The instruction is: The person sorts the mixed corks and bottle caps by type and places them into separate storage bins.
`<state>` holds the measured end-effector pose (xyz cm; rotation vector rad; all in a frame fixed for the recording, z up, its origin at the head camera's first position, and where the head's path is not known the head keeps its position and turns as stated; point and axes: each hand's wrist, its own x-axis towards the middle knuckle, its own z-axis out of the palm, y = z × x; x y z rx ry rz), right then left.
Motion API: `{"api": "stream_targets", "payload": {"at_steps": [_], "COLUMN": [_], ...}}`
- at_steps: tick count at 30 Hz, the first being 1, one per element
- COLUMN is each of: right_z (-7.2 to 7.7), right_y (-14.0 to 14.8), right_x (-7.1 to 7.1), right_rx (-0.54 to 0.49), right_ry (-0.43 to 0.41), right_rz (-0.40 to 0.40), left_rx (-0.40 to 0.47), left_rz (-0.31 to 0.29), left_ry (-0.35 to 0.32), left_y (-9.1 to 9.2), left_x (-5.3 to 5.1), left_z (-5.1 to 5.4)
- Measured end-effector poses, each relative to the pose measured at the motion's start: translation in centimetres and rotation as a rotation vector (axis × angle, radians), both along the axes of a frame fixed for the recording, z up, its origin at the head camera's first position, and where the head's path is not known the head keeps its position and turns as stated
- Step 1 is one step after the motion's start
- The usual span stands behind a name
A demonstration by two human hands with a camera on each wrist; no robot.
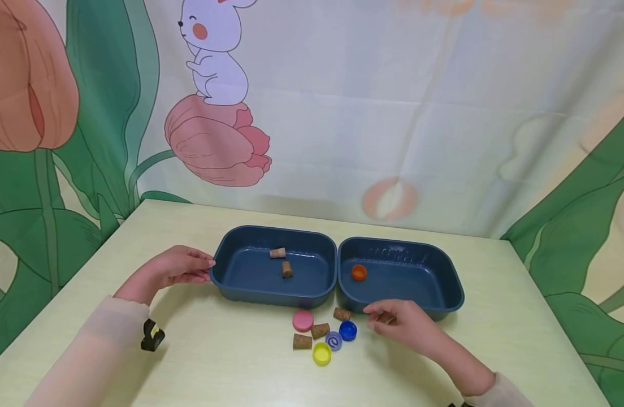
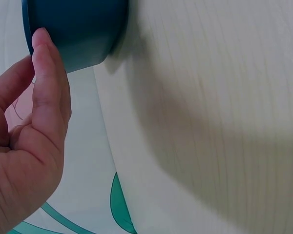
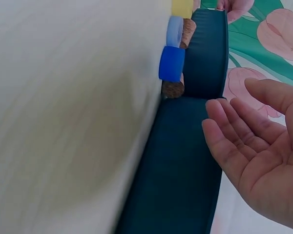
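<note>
My left hand [image 1: 185,265] touches the left end of the left dark blue bin [image 1: 271,297]. In the left wrist view, the fingertips [image 2: 41,41] lie against its outer wall, fairly straight. Two corks [image 1: 287,269] lie inside that bin. My right hand [image 1: 401,322] hovers by the front wall of the right blue bin [image 1: 444,271], holding nothing, fingers [image 3: 219,139] loosely bent. An orange bottle cap [image 1: 359,273] sits in the right bin. In front are a pink cap [image 1: 303,320], a blue cap [image 1: 348,330], a purple cap [image 1: 334,341], a yellow cap [image 1: 322,354] and several corks [image 1: 302,342].
Both bins stand side by side, ends touching, near the back of the pale wooden table [image 1: 230,362]. Behind the table hangs a printed cloth [image 1: 312,113] with tulips and a rabbit. A black strap piece [image 1: 152,335] is on the left sleeve.
</note>
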<state>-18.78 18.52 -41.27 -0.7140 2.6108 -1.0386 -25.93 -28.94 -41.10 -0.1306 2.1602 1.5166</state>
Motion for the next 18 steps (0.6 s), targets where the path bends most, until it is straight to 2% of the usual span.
{"api": "stream_targets", "payload": {"at_steps": [9,15,18], "right_z": [-1.0,-1.4,-1.7], "right_y": [-0.5,-0.9,-1.2], "right_x": [0.0,-0.1,-0.1], "right_rx": [-0.007,0.038,0.047], "right_ry": [-0.025,-0.075,-0.078], "right_rz": [0.002,-0.022,-0.009], "left_rx": [0.01,-0.002,-0.005], "left_rz": [-0.007,-0.004,-0.005], "left_ry": [0.0,-0.006,-0.006], "left_y": [-0.1,0.0,0.0], "left_x": [0.1,0.1,0.1], "left_z": [-0.2,-0.1,-0.1]}}
